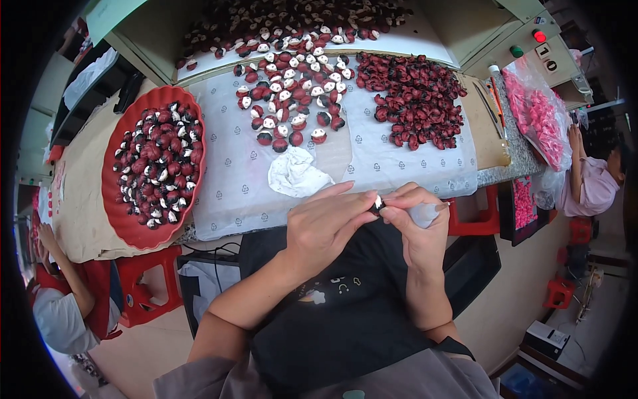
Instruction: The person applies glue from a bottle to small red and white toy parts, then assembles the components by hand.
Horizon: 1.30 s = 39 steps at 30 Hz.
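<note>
Above my lap, both hands meet at the fingertips around a small ladybug-like figure (378, 204) in black and white. My left hand (319, 229) pinches it from the left. My right hand (417, 233) has thumb and forefinger at its other side. Tucked in the right hand is a small translucent squeeze bottle (424, 214), its thin tip pointing right. Just beyond my hands, a crumpled white cloth or soft lump (297, 173) lies on the printed sheet (239, 196). Behind it spread several red and black figures with white faces (292, 93).
A red scalloped tray (113, 199) full of figures stands at left. Red-black pieces without white (419, 100) are heaped at right. Tweezers (490, 110) and a bag of pink pieces (535, 106) lie further right. Co-workers sit at left (66, 306) and right (591, 173).
</note>
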Each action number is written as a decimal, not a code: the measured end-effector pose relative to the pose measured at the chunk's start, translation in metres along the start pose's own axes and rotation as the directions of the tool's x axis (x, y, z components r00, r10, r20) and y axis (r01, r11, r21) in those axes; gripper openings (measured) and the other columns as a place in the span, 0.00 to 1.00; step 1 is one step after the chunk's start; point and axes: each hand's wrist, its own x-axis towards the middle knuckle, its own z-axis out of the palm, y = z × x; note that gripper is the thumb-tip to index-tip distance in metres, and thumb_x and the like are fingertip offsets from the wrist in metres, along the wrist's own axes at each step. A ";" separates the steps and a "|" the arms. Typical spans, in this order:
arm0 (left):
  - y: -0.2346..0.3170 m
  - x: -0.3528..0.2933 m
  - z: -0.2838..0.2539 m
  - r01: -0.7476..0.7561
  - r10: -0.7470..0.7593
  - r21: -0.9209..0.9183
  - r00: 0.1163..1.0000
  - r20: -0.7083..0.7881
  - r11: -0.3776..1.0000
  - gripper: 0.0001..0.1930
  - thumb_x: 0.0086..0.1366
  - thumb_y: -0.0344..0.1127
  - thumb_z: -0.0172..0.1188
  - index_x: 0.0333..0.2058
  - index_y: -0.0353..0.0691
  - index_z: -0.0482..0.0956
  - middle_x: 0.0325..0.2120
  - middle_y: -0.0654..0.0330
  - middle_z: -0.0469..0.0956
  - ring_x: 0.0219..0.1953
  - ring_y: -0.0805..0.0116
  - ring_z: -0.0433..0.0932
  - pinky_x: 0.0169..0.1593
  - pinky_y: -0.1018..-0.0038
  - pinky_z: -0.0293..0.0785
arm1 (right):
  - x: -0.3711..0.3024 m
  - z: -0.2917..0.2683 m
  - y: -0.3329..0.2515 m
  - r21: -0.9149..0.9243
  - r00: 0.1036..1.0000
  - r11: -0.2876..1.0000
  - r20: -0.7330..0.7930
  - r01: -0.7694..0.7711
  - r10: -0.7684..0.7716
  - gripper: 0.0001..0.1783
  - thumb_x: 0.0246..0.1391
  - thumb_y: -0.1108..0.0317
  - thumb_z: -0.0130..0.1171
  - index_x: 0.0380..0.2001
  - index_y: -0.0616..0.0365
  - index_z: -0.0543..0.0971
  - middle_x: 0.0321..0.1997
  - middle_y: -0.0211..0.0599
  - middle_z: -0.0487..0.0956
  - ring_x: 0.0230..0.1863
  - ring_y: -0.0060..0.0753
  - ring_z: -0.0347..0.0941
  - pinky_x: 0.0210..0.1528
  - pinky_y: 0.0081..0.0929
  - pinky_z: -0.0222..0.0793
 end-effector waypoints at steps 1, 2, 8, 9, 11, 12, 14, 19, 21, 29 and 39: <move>0.000 0.000 -0.001 0.000 0.000 -0.029 1.000 0.011 1.000 0.11 0.45 0.29 0.60 0.31 0.35 0.76 0.27 0.58 0.77 0.27 0.66 0.76 0.40 0.68 0.72 | -0.001 0.000 0.000 0.034 1.000 0.999 0.002 -0.008 0.008 0.05 0.37 0.84 0.56 0.22 0.65 0.74 0.26 0.38 0.74 0.29 0.23 0.69 0.33 0.16 0.63; 0.000 -0.001 -0.002 0.000 0.001 -0.057 1.000 0.022 0.998 0.11 0.45 0.29 0.60 0.31 0.34 0.75 0.27 0.58 0.77 0.27 0.66 0.76 0.40 0.68 0.72 | -0.002 0.000 0.000 0.069 1.000 0.998 0.005 -0.016 0.015 0.05 0.37 0.84 0.56 0.22 0.65 0.74 0.26 0.38 0.73 0.28 0.22 0.69 0.32 0.15 0.63; 0.000 -0.005 0.001 0.003 -0.003 -0.025 1.000 0.007 1.000 0.11 0.45 0.28 0.60 0.31 0.34 0.75 0.27 0.58 0.77 0.28 0.65 0.76 0.39 0.68 0.72 | -0.006 0.003 0.001 0.114 0.996 0.990 -0.034 -0.081 0.086 0.05 0.38 0.83 0.56 0.22 0.65 0.74 0.26 0.36 0.73 0.27 0.21 0.67 0.32 0.15 0.62; 0.001 -0.006 0.001 0.003 -0.003 -0.026 1.000 0.009 1.000 0.11 0.45 0.28 0.60 0.31 0.34 0.75 0.27 0.58 0.77 0.28 0.65 0.76 0.39 0.68 0.72 | -0.007 0.004 0.001 0.114 0.996 0.990 -0.036 -0.081 0.086 0.05 0.38 0.83 0.56 0.22 0.65 0.74 0.26 0.36 0.73 0.27 0.21 0.67 0.32 0.15 0.62; 0.002 -0.008 0.002 -0.022 0.022 -0.015 1.000 -0.023 1.000 0.12 0.44 0.27 0.60 0.31 0.34 0.75 0.26 0.57 0.77 0.28 0.64 0.76 0.39 0.68 0.72 | -0.010 0.006 0.003 0.038 0.998 0.999 -0.062 -0.024 0.026 0.04 0.39 0.82 0.56 0.22 0.64 0.74 0.25 0.35 0.72 0.26 0.20 0.67 0.30 0.15 0.62; 0.000 -0.009 0.002 -0.023 0.023 -0.015 0.999 -0.022 1.000 0.12 0.44 0.27 0.60 0.31 0.34 0.75 0.26 0.57 0.77 0.28 0.64 0.76 0.39 0.68 0.72 | -0.010 0.006 0.003 0.039 0.998 0.999 -0.062 -0.023 0.025 0.04 0.39 0.82 0.56 0.22 0.64 0.74 0.25 0.35 0.72 0.26 0.20 0.67 0.30 0.15 0.62; -0.003 -0.010 0.004 -0.043 0.043 -0.032 0.999 0.001 0.999 0.11 0.47 0.27 0.59 0.32 0.33 0.75 0.29 0.57 0.76 0.30 0.67 0.76 0.39 0.70 0.72 | -0.011 0.003 0.005 -0.023 0.997 0.999 -0.069 0.024 -0.025 0.06 0.37 0.81 0.58 0.23 0.63 0.74 0.27 0.37 0.73 0.26 0.23 0.68 0.29 0.17 0.64; 0.015 -0.008 0.004 0.486 -0.423 -0.685 0.862 0.277 0.542 0.14 0.53 0.24 0.53 0.39 0.33 0.68 0.39 0.53 0.72 0.39 0.70 0.72 0.44 0.73 0.68 | -0.013 0.015 0.007 -0.600 0.811 0.632 0.048 0.491 -0.583 0.13 0.32 0.79 0.62 0.27 0.61 0.73 0.31 0.41 0.74 0.31 0.31 0.71 0.26 0.20 0.67; 0.016 -0.007 0.002 0.503 -0.418 -0.819 0.830 0.369 0.276 0.15 0.54 0.24 0.52 0.41 0.34 0.65 0.42 0.52 0.69 0.42 0.69 0.70 0.46 0.74 0.66 | -0.012 0.020 0.004 -0.588 0.786 0.623 0.036 0.515 -0.617 0.16 0.32 0.78 0.63 0.29 0.61 0.73 0.34 0.41 0.72 0.29 0.31 0.71 0.24 0.17 0.67; 0.012 -0.013 0.000 0.572 -0.491 -0.799 0.758 0.429 0.185 0.13 0.54 0.25 0.52 0.40 0.33 0.66 0.40 0.54 0.69 0.40 0.70 0.70 0.44 0.77 0.66 | -0.015 0.009 0.004 -0.662 0.836 0.578 0.139 0.477 -0.531 0.16 0.31 0.77 0.64 0.30 0.59 0.76 0.36 0.37 0.67 0.21 0.21 0.66 0.20 0.17 0.62; 0.004 -0.019 -0.003 0.591 -0.456 -0.738 0.782 0.424 0.328 0.14 0.56 0.24 0.50 0.43 0.32 0.66 0.35 0.58 0.71 0.37 0.74 0.71 0.42 0.80 0.66 | -0.013 0.014 0.010 -0.661 0.768 0.491 0.211 0.568 -0.604 0.19 0.26 0.80 0.64 0.30 0.62 0.75 0.30 0.37 0.70 0.25 0.29 0.68 0.23 0.20 0.65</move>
